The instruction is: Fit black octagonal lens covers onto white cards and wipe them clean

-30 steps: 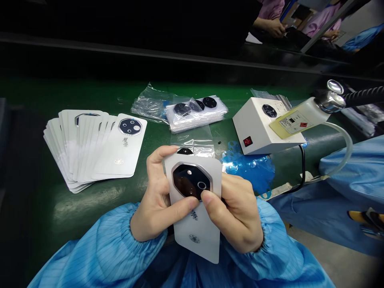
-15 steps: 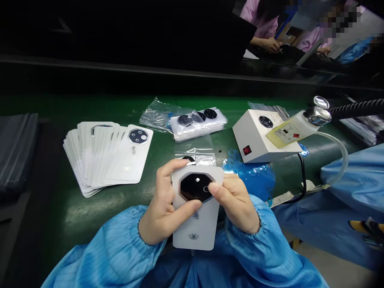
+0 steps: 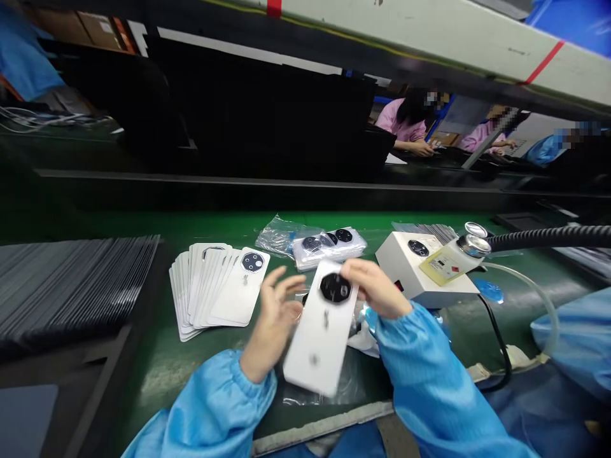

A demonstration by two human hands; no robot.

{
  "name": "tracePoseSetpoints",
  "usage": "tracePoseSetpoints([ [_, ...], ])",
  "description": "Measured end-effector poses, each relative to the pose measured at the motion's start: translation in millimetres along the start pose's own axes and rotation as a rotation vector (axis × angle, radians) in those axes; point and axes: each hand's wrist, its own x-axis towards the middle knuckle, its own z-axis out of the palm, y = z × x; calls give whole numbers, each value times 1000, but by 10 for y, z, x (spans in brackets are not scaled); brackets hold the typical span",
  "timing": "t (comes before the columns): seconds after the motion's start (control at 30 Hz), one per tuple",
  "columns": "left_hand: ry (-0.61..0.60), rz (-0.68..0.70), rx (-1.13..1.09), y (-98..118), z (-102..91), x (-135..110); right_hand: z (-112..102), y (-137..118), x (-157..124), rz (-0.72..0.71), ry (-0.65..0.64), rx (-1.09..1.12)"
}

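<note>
A white phone back cover (image 3: 317,346) with a dark round camera lens plate near its top hangs tilted above the bench. My right hand (image 3: 379,287) pinches it at the upper right corner. Beside its left edge, my left hand (image 3: 268,327) is open with fingers spread; it seems apart from the cover. To the left lies a fanned stack of similar white covers (image 3: 238,289). Behind the held cover, a clear plastic bag (image 3: 284,235) and a bundle of bagged lens plates (image 3: 329,248) lie on the green bench.
A white box-shaped device (image 3: 405,270) stands to the right, with a dispenser bottle (image 3: 442,264) by it. A black hose (image 3: 544,238) crosses from the right. Dark panels fill a rack (image 3: 81,286) at far left. Co-workers (image 3: 405,124) sit beyond the partition.
My left hand has let go of the cover and spread its fingers. The cover now tilts in my right hand alone. The head view has shifted, showing more of the left and the shelf above.
</note>
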Motion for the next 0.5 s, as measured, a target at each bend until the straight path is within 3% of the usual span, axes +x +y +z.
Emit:
tracePoseSetpoints([
  [0.1, 273, 30, 31, -6, -160, 114, -249, -108, 389, -87, 246, 118],
  [0.2, 414, 75, 135, -40, -325, 208, -415, -169, 694, -102, 352, 162],
  [0.33, 433, 107, 398, -149, -474, 315, -456, -106, 754, -34, 327, 97],
  [0.5, 315, 95, 819, -296, -481, 346, -337, -5, 324, -3, 198, -137],
])
